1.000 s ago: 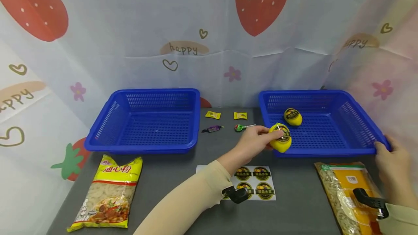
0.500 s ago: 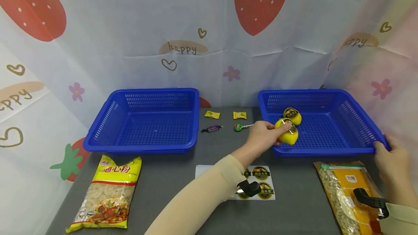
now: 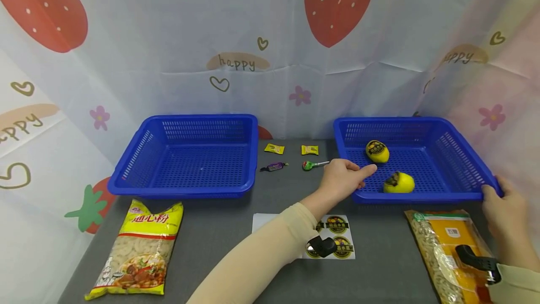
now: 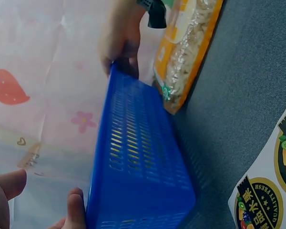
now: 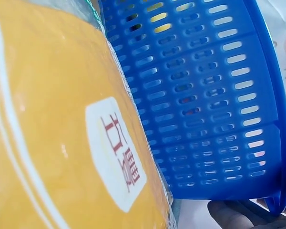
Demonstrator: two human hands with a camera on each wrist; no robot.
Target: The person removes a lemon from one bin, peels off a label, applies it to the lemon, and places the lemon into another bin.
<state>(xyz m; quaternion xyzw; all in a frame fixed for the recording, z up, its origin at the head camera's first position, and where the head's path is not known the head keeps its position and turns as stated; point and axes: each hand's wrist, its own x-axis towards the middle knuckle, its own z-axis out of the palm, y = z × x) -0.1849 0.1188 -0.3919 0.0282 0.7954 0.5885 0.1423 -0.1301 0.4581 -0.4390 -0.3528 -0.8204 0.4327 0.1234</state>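
Observation:
Two yellow lemons with dark labels lie in the right blue basket (image 3: 447, 197): one lemon (image 3: 377, 151) toward the back left, the other lemon (image 3: 404, 183) against the front wall. My left hand (image 3: 341, 176) hovers over the basket's front left corner with nothing in it. In the left wrist view its thumb and fingers (image 4: 76, 210) stand apart beside the basket rim. My right hand (image 3: 505, 208) grips the front right corner of the same basket, its fingers (image 5: 229, 214) under the rim in the right wrist view.
Another blue basket (image 3: 183, 192) stands at left. Between the baskets lie two yellow candies, a purple candy (image 3: 275, 166) and a lollipop (image 3: 310, 165). A sticker sheet (image 3: 343, 229) lies under my left forearm. Pasta bags sit at the left (image 3: 141, 252) and right (image 3: 453, 252).
My left hand carried a lemon rightward over the basket and let it go. The lemon now lies inside by the front wall. The right hand stays on the rim.

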